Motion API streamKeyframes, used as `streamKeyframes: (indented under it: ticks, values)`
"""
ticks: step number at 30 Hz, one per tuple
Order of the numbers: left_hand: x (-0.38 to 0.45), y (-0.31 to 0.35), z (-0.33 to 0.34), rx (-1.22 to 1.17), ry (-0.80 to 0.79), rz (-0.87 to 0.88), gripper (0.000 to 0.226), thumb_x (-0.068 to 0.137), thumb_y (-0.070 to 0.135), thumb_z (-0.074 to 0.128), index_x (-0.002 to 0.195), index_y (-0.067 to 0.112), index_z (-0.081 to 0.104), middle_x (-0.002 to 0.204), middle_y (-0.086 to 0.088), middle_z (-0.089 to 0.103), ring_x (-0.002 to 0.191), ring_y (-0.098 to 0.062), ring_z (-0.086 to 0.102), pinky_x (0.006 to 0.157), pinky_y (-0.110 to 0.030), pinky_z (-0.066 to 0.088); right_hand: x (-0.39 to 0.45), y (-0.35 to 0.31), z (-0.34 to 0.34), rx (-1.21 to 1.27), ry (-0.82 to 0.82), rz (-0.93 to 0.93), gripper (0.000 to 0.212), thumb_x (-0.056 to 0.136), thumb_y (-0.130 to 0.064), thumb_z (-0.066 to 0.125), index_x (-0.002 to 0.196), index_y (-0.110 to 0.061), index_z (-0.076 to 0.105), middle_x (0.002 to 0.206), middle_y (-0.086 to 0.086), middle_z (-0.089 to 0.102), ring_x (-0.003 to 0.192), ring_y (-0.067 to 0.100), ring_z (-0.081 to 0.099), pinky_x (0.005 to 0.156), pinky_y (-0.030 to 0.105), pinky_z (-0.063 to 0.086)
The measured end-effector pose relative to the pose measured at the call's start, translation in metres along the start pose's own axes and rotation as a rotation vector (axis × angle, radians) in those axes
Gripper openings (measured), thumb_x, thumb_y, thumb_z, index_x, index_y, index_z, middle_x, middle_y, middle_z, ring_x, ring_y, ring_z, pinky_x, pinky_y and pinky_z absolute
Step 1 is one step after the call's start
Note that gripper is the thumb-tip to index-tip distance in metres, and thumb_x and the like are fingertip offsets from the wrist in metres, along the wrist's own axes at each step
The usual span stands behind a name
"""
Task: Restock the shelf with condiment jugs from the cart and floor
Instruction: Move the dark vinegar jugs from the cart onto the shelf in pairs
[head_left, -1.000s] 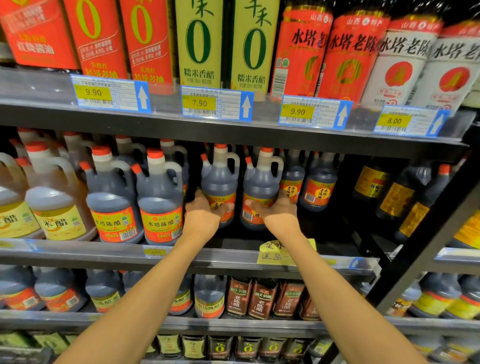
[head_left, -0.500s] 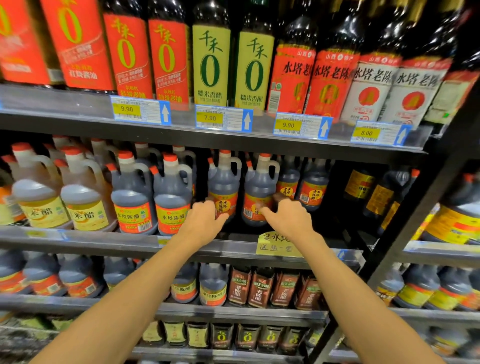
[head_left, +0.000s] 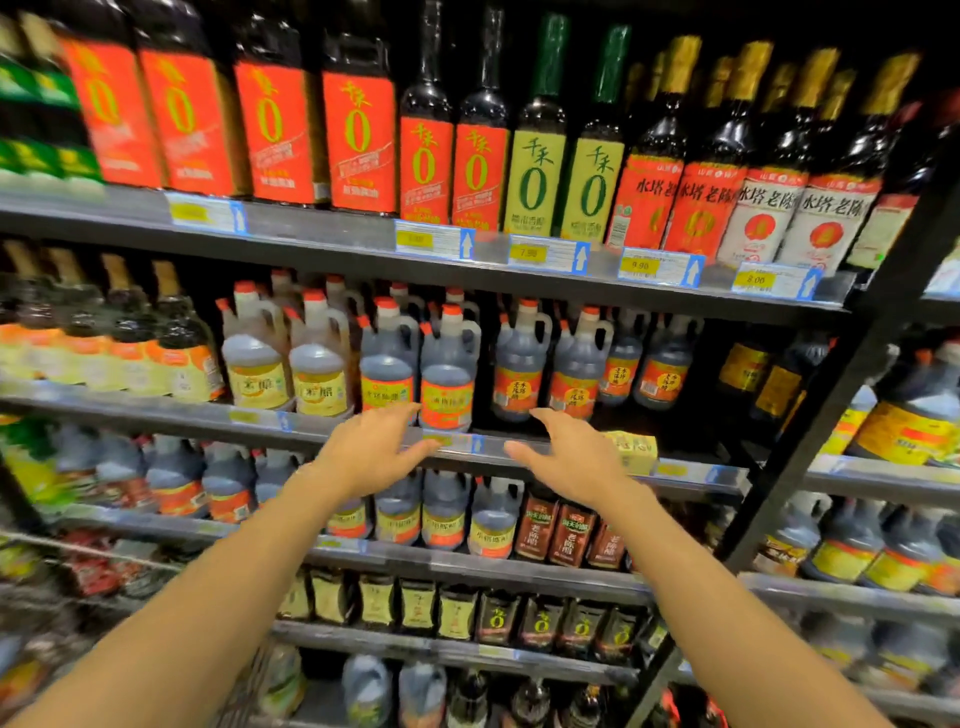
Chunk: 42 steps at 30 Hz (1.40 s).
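Red-capped, dark-filled condiment jugs stand two abreast on the middle shelf, set back from its front lip, and both hands have just come off them: a second ago the left hand and right hand were pressed against the lower bodies of this pair, deep over the shelf, and now they hang in front of the lip with nothing in them. The left hand's fingers are spread and loosely extended, the right hand's likewise, thumb reaching up toward the pair. That pull-back suggests the two jugs are placed and this round of stocking is done, so the next jugs would have to come from the cart or the floor, neither of which I can make out here. Relative to the shelf lip, the pair sits above and behind the right hand, apart from it; the orange-labelled jug at the lip stands just above the left fingertips, possibly grazing them, though motion blur makes contact hard to judge. A yellow tag hangs on the lip just right of the right hand
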<state>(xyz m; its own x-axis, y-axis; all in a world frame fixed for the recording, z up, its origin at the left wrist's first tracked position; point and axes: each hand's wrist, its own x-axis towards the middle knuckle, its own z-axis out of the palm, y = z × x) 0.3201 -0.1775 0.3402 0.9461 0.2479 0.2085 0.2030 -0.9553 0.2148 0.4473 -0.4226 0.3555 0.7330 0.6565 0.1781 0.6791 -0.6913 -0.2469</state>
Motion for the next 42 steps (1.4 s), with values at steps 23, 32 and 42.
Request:
streamKeyframes:
  ticks: [23, 32, 42]
  values:
    - [-0.386, -0.249, -0.066, 0.063, 0.046, -1.018, 0.079, 0.085, 0.078, 0.043, 0.141, 0.021, 0.048, 0.118, -0.004, 0.067, 0.101, -0.022, 0.064, 0.08, -0.036, 0.056, 0.027, -0.406, 0.178, 0.035, -0.431, -0.887, 0.087, 0.089, -0.078, 0.042, 0.154, -0.021, 0.033, 0.153, 0.003, 0.047, 0.135, 0.025, 0.049, 0.101, 0.047, 0.049]
    - [-0.404, -0.328, -0.033, 0.096, -0.033, -1.266, 0.079, 0.09, 0.073, 0.043, 0.152, 0.024, 0.036, 0.144, -0.006, 0.055, 0.126, -0.025, 0.057, 0.098, -0.041, 0.051, 0.094, -0.499, 0.269, 0.021, -0.586, -1.084, 0.078, 0.092, -0.069, 0.048, 0.153, -0.023, 0.035, 0.152, 0.0, 0.048, 0.137, 0.022, 0.047, 0.103, 0.039, 0.044]
    - [-0.353, -0.482, 0.024, 0.115, -0.211, -1.316, 0.082, 0.093, 0.071, 0.041, 0.155, 0.019, 0.03, 0.153, -0.005, 0.047, 0.137, -0.025, 0.047, 0.109, -0.037, 0.042, 0.193, -0.593, 0.41, 0.056, -0.794, -1.032, 0.069, 0.096, -0.058, 0.054, 0.152, -0.021, 0.036, 0.154, 0.0, 0.045, 0.139, 0.022, 0.043, 0.107, 0.037, 0.04]
